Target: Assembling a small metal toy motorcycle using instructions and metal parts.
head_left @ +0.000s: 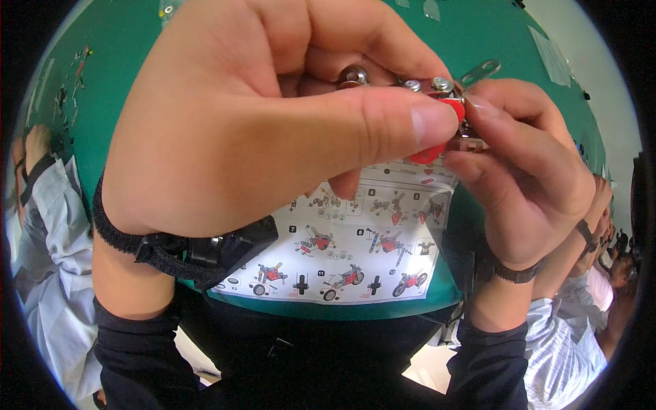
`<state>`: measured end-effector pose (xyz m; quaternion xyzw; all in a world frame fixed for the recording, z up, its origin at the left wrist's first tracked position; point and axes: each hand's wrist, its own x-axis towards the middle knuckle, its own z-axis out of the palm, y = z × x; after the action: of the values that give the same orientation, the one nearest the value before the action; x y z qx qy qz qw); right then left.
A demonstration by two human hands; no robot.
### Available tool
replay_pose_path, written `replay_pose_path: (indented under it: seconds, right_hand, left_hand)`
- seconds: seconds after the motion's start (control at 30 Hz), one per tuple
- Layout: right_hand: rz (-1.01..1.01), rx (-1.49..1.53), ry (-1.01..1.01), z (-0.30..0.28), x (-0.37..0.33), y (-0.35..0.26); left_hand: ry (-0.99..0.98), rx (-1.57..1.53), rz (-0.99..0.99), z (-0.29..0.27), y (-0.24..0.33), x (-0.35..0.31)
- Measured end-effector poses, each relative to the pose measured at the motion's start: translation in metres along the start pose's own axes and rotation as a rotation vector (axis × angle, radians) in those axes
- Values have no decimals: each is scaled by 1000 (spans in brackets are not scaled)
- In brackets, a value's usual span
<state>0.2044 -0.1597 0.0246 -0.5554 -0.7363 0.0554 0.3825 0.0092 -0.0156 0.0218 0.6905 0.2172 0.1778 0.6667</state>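
Close to the camera, my left hand [232,130] is closed around a small metal model assembly with a red part [429,153], its thumb pressing on the red piece. Round screw heads [441,85] and a rounded metal fitting [353,75] show between the thumb and curled fingers. A slotted metal strip [482,70] sticks out at the upper right of the assembly. My right hand [533,171] pinches at the assembly's right end, around a small metal bracket [470,144]. The left hand hides most of the assembly.
Below my hands, a printed sheet of assembly drawings [362,277] lies on the green table [321,311]. Small loose parts [72,89] are scattered at the far left, and clear plastic bags [550,55] lie at the far edge. Other people's sleeves [58,273] and arms are at both sides.
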Motion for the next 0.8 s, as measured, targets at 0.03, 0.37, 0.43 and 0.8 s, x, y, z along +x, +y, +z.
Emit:
replay_pose_path:
  seconds: [0.03,0.37,0.43,0.8]
  right_hand:
    - [35,17,0,0,-1,-1]
    - [22,56,-49,-3,4,0]
    - [15,33,-41,-3,5,1]
    - [297,387,500,-13,-2,29]
  left_hand:
    - [-2,-3,1,2,-4,-1]
    - [44,23,-9,5,-1,3]
    - [27,35,-15,3,1,2]
    - [-3,-274,-43,-23,10,19]
